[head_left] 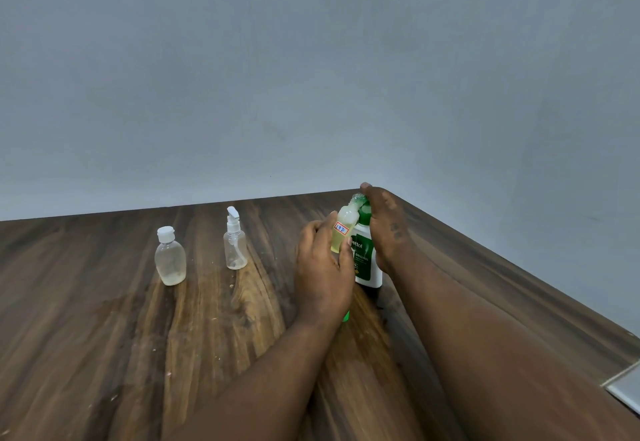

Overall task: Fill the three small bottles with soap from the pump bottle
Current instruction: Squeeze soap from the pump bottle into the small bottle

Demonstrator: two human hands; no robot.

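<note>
My left hand (323, 267) grips a small clear bottle (343, 232) with a red-edged label, tilted so its open mouth sits under the spout of the green and white pump bottle (367, 260). Yellowish soap shows inside the small bottle. My right hand (386, 222) lies over the pump head, its palm side against the bottle. A small flip-cap bottle (169, 260) stands at the left of the wooden table (104, 336). A small spray bottle (235, 245) stands upright between it and my left hand. Both look nearly clear.
A green bit (345, 316) peeks out below my left wrist; I cannot tell what it is. The table's right edge runs diagonally close to the pump bottle. A grey wall stands right behind the table. A pale tile (627, 388) shows at the lower right.
</note>
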